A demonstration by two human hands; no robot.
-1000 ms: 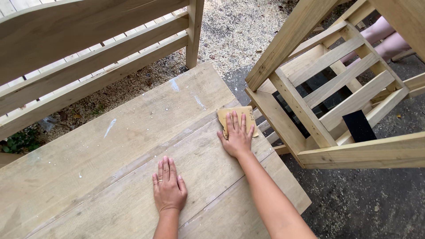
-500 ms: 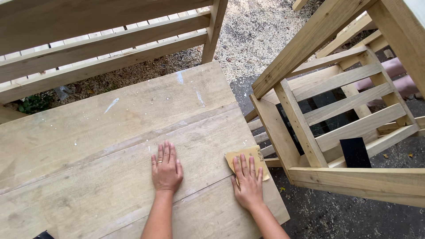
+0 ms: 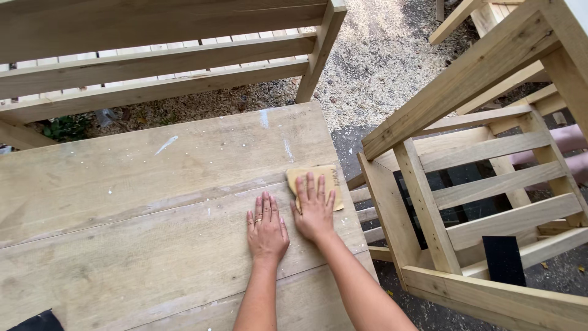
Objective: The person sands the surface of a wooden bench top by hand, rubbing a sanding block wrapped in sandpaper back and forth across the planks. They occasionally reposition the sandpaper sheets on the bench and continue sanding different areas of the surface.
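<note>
Pressing flat against a sheet of tan sandpaper [image 3: 317, 182], the right hand [image 3: 315, 211] is seen with its fingers spread and laid open over the sheet's near half, so that the paper is pinned to the wood under the palm and fingers rather than pinched; nothing is curled around it, and the far edge and corners of the sheet are left showing beyond the fingertips. The sandpaper is found on the wooden tabletop [image 3: 153, 214], close to its right edge and roughly midway between near and far. Just beside it, to the left, the left hand [image 3: 267, 228] is laid palm down on the bare boards, fingers straight and together, a ring visible on one finger; nothing is held by it, and it appears to be placed there as a brace so that weight can be carried over the surface. The two hands are set nearly touching. The boards are marked with pale smears and white flecks toward the far side. A wooden bench frame [image 3: 159, 61] is stood beyond the far edge of the table, over gravel and sawdust. A slatted wooden frame [image 3: 465, 202] is tilted on the ground to the right, well apart from the hands, with a dark strip [image 3: 503, 260] resting in its near part.
</note>
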